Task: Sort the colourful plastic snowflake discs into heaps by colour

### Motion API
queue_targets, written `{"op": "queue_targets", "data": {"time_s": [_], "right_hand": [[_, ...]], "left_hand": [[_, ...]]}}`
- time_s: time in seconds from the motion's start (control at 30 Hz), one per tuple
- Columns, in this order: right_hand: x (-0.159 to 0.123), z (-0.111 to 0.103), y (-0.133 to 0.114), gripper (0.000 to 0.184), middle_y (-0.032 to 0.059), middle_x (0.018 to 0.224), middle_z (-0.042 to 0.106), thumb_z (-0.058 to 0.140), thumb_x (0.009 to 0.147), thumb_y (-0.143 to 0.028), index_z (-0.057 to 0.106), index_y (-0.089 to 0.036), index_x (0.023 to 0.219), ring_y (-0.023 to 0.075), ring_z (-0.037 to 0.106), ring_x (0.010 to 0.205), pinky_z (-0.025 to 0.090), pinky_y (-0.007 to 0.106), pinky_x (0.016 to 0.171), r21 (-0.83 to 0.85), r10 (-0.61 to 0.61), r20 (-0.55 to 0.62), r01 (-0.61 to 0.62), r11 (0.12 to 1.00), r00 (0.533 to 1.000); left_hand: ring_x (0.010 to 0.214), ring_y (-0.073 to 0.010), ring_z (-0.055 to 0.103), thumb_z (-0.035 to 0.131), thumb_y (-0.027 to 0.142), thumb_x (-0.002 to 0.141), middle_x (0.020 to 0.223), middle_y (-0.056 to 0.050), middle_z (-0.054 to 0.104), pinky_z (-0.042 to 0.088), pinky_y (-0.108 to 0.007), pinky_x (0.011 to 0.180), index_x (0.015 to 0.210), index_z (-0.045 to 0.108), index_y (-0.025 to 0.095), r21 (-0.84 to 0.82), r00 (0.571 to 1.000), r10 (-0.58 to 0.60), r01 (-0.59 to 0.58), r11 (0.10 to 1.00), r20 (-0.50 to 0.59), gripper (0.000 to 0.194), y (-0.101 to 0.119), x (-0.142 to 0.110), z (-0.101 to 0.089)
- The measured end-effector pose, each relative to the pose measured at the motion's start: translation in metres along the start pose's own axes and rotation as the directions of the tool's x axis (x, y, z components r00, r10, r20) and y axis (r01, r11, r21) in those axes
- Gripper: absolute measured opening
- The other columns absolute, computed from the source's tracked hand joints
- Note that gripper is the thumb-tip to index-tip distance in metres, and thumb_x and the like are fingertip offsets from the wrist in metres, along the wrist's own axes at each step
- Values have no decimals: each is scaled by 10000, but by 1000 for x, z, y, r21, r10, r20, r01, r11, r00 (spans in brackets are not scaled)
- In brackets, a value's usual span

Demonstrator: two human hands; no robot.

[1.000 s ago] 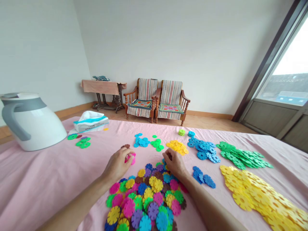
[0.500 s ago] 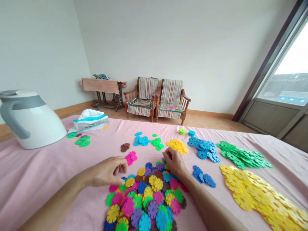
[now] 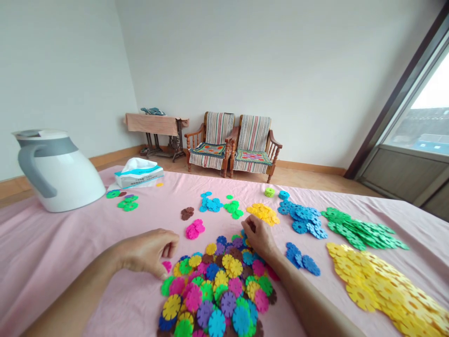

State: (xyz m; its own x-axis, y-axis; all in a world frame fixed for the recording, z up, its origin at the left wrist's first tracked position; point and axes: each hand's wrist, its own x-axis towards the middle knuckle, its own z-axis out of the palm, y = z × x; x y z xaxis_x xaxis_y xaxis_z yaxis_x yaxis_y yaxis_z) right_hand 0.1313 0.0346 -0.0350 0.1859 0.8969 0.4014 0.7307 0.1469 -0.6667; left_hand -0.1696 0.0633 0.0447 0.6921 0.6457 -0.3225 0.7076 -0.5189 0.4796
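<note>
A heap of mixed-colour flower-shaped plastic discs (image 3: 228, 304) lies before me. At its left edge is my left hand (image 3: 149, 252), fingers curled and thumb apart from them. A pink disc (image 3: 166, 266) shows beside the thumb tip, in the gap; no firm grip on it is visible. My right hand (image 3: 259, 236) is over the heap's far right edge, fingers bent and pressed together; whatever they hold is hidden. Beyond it sits a pile of yellow discs (image 3: 263, 214). Pink discs (image 3: 195, 229) and brown discs (image 3: 187, 213) lie in small groups beyond the heap.
Light-blue discs (image 3: 210, 204) and light-green discs (image 3: 233, 208) lie farther back. On the right are blue discs (image 3: 303, 218), green discs (image 3: 361, 228) and a long yellow pile (image 3: 382, 285). A white jug (image 3: 70, 182) and tissue pack (image 3: 139, 174) stand left on the pink cloth (image 3: 87, 243).
My left hand has drawn back leftward from the heap, and the pink disc by its thumb shows more clearly. My right hand stays at the far right edge. The whole view has shifted slightly.
</note>
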Motion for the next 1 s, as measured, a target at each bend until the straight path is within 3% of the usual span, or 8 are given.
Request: {"op": "queue_targets", "data": {"time_s": [0.17,0.3,0.4,0.53,0.73,0.8,0.9,1.0], "right_hand": [[0,0,0,230,-26,531,518,436,800,-315,498,-186,619,108,483,498,298,213,488,-7,-8,-13,8,1000,1000],[0,1,0,228,-28,524,516,437,795,-311,499,-188,614,108,483,494,300,212,483,-7,-8,-13,8,1000,1000],[0,0,0,228,-29,524,514,440,796,-312,492,-188,612,107,484,497,302,211,487,-4,-10,-9,10,1000,1000],[0,0,0,232,-30,522,509,438,799,-317,493,-187,614,107,483,497,302,212,492,-12,-12,-3,12,1000,1000],[0,0,0,230,-32,515,502,439,797,-316,499,-186,617,105,479,490,303,211,488,-15,-13,0,13,1000,1000],[0,0,0,230,-30,516,506,439,794,-315,503,-186,616,106,479,489,303,212,486,-10,-12,1,12,1000,1000],[0,0,0,229,-29,523,512,434,796,-316,504,-186,620,107,485,495,304,212,487,-2,-10,-4,10,1000,1000],[0,0,1,229,-29,523,513,434,795,-317,502,-187,619,107,485,491,301,213,484,-2,-10,-3,10,1000,1000]], "left_hand": [[578,-119,438,580,165,538,649,43,494,307,-196,490,634,489,180,3,998,68,-68,998,8,133,0,-5,-1],[572,-120,441,532,175,604,610,45,464,323,-202,498,647,469,182,-113,995,103,-103,988,-6,77,0,-1,-2],[540,-112,444,513,221,664,584,56,432,333,-196,474,697,459,182,-251,982,38,-85,964,-186,74,-2,13,5],[542,-116,490,519,278,691,592,61,437,390,-201,486,737,431,185,-398,916,-62,-110,911,-396,136,-7,35,20],[570,-119,527,528,296,713,651,36,522,378,-204,533,807,489,165,-291,822,-80,-107,951,-563,166,-11,41,22],[557,-119,504,531,310,720,605,39,503,357,-201,518,760,510,162,-240,860,-45,-91,967,-509,155,-7,36,19],[587,-127,502,565,295,694,611,29,515,350,-198,517,738,554,160,-197,955,68,-129,972,-289,142,3,27,17],[608,-132,500,624,250,617,655,24,530,346,-199,512,765,583,171,-170,979,125,-152,974,-162,173,15,20,19]]}}
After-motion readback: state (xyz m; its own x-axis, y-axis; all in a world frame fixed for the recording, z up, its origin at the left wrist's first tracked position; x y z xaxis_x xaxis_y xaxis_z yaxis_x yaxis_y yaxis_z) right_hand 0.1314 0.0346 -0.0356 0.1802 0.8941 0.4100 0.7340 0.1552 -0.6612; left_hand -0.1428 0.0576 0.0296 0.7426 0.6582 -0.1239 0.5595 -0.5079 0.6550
